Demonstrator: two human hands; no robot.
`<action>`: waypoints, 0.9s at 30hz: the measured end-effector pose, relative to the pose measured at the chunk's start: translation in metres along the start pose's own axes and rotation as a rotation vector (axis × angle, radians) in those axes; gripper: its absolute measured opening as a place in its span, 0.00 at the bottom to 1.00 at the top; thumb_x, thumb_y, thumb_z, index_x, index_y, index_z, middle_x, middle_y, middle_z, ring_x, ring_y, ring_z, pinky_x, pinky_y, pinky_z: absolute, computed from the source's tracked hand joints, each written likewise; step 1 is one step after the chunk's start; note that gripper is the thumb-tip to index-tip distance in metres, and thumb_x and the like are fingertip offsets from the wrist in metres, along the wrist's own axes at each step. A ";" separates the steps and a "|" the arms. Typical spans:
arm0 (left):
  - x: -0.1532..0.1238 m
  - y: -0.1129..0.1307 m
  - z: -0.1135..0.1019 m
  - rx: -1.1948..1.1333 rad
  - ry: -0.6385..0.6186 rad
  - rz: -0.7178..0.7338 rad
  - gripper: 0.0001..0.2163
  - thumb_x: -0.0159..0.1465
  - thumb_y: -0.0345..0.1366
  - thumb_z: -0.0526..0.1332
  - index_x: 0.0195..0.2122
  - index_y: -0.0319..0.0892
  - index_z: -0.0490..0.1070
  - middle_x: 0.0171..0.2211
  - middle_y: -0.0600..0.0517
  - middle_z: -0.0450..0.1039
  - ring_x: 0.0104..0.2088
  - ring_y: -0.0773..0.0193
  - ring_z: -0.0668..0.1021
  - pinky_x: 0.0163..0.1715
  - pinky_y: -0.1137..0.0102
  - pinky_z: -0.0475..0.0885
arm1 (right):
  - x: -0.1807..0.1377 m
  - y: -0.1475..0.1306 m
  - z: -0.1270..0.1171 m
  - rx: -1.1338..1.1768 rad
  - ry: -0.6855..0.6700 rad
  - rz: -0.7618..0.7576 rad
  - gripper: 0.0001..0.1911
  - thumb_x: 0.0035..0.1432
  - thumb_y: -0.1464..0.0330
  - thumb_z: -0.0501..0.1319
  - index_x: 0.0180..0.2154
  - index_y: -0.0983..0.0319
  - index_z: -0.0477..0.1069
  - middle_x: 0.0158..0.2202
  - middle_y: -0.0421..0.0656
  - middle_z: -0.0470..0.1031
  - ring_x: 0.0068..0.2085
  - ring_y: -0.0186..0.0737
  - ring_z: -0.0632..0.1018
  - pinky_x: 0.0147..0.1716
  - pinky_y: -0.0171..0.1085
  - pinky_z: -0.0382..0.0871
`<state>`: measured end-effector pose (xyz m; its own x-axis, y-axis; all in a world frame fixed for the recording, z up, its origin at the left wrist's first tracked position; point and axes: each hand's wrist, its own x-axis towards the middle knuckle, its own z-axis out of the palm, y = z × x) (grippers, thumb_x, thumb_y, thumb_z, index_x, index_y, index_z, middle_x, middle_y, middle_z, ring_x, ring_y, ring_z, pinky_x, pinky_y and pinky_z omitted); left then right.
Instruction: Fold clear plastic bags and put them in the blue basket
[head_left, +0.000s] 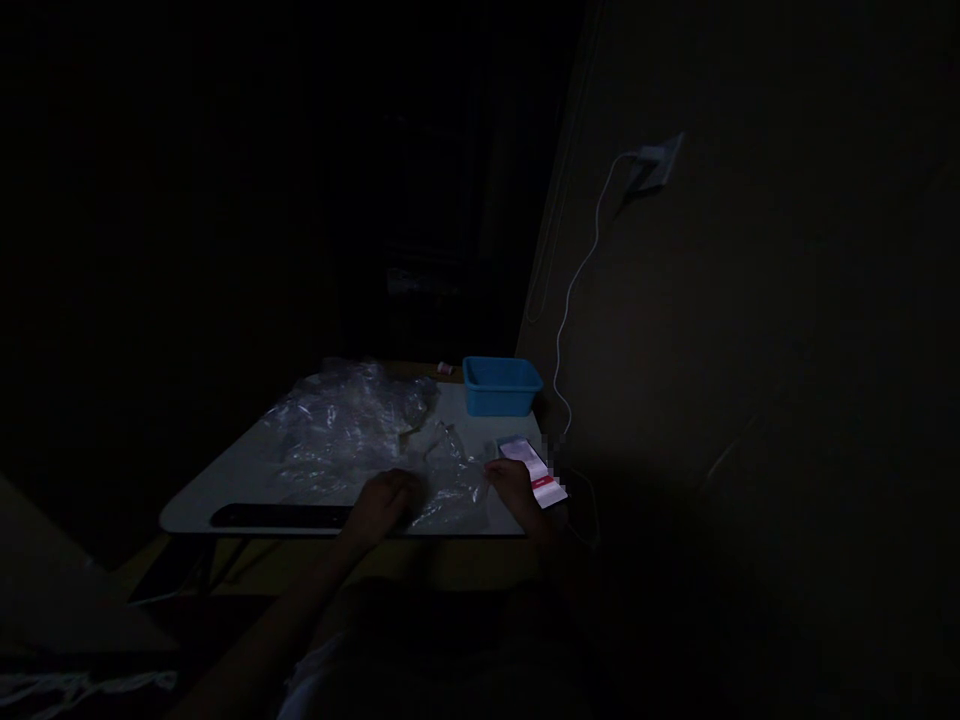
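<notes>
A crinkled clear plastic bag (448,478) lies on the white table (217,480), between my two hands. My right hand (513,482) pinches its right edge with thumb and fingers. At the near left side of the bag, my left hand (384,502) is curled over the table; its fingertips are in deep shadow, and what they hold is hidden. Beyond the left hand spreads a large heap of clear plastic bags (337,420). Just right of my right hand, a phone (529,465) with a lit screen rests on the table.
A blue plastic basket (501,402) stands at the far right corner. Along the near left edge runs a long dark strip (277,516). A white cable (567,300) hangs from a wall socket (657,163) down beside the table. The room is very dark.
</notes>
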<state>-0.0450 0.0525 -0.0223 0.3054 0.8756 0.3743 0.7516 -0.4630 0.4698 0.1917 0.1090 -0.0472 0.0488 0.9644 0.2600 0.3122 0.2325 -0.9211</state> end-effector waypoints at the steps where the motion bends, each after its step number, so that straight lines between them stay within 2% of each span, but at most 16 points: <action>1: 0.002 0.003 -0.002 0.118 0.033 -0.049 0.14 0.58 0.32 0.47 0.37 0.38 0.71 0.37 0.44 0.72 0.39 0.58 0.72 0.42 0.62 0.65 | 0.000 0.000 0.002 -0.025 0.012 -0.009 0.07 0.37 0.75 0.56 0.20 0.60 0.71 0.24 0.40 0.74 0.31 0.41 0.75 0.34 0.40 0.68; 4: 0.009 0.016 -0.002 0.345 0.069 -0.091 0.12 0.56 0.32 0.51 0.35 0.38 0.72 0.35 0.43 0.70 0.37 0.56 0.71 0.39 0.61 0.65 | -0.002 -0.001 0.008 -0.096 0.047 -0.028 0.10 0.37 0.77 0.54 0.23 0.61 0.71 0.28 0.41 0.74 0.34 0.40 0.74 0.36 0.39 0.67; 7: 0.016 0.033 0.014 0.285 -0.037 0.006 0.11 0.56 0.27 0.49 0.34 0.38 0.71 0.34 0.45 0.70 0.37 0.60 0.71 0.38 0.67 0.66 | -0.006 -0.002 0.011 -0.155 0.062 -0.044 0.12 0.38 0.78 0.53 0.25 0.61 0.71 0.30 0.41 0.73 0.35 0.40 0.74 0.37 0.38 0.68; 11: 0.017 0.043 0.044 0.300 -0.092 0.068 0.16 0.56 0.27 0.48 0.44 0.34 0.65 0.45 0.42 0.67 0.48 0.59 0.67 0.46 0.66 0.63 | -0.011 -0.003 0.007 -0.220 0.060 -0.076 0.14 0.38 0.79 0.51 0.27 0.62 0.70 0.31 0.43 0.71 0.35 0.39 0.73 0.37 0.37 0.68; 14: 0.012 0.042 0.058 0.370 -0.069 0.019 0.19 0.58 0.30 0.47 0.50 0.30 0.60 0.50 0.38 0.63 0.53 0.55 0.63 0.50 0.60 0.58 | -0.014 -0.005 -0.002 -0.330 0.056 -0.143 0.16 0.38 0.80 0.50 0.28 0.63 0.70 0.32 0.44 0.70 0.34 0.39 0.72 0.36 0.38 0.68; 17: 0.007 0.041 0.063 0.476 -0.035 -0.055 0.22 0.60 0.36 0.45 0.53 0.28 0.56 0.54 0.36 0.57 0.55 0.51 0.59 0.51 0.58 0.55 | -0.019 -0.011 -0.010 -0.462 0.070 -0.264 0.19 0.40 0.80 0.49 0.34 0.63 0.70 0.38 0.47 0.68 0.39 0.41 0.71 0.41 0.40 0.66; 19: 0.006 0.042 0.064 0.528 -0.053 -0.071 0.23 0.61 0.37 0.44 0.53 0.27 0.55 0.54 0.35 0.56 0.56 0.50 0.57 0.52 0.58 0.53 | -0.025 -0.018 -0.010 -0.529 0.004 -0.373 0.20 0.43 0.79 0.49 0.39 0.63 0.69 0.41 0.47 0.67 0.44 0.42 0.68 0.45 0.41 0.62; 24: 0.006 0.046 0.061 0.584 -0.107 -0.112 0.25 0.59 0.40 0.45 0.53 0.27 0.56 0.55 0.35 0.54 0.57 0.49 0.55 0.53 0.57 0.51 | -0.045 -0.027 0.005 -0.647 -0.424 -0.626 0.19 0.56 0.71 0.47 0.50 0.62 0.62 0.50 0.46 0.65 0.51 0.39 0.64 0.51 0.39 0.57; 27: 0.004 0.048 0.059 0.606 -0.112 -0.141 0.26 0.58 0.40 0.47 0.54 0.25 0.55 0.55 0.33 0.53 0.57 0.47 0.54 0.53 0.58 0.50 | -0.050 -0.021 0.011 -0.752 -0.485 -0.685 0.20 0.59 0.65 0.45 0.52 0.63 0.59 0.53 0.48 0.62 0.55 0.41 0.60 0.53 0.43 0.52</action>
<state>0.0263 0.0417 -0.0456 0.2137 0.9470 0.2400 0.9768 -0.2102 -0.0404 0.1725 0.0572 -0.0437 -0.6751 0.6480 0.3526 0.6322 0.7545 -0.1761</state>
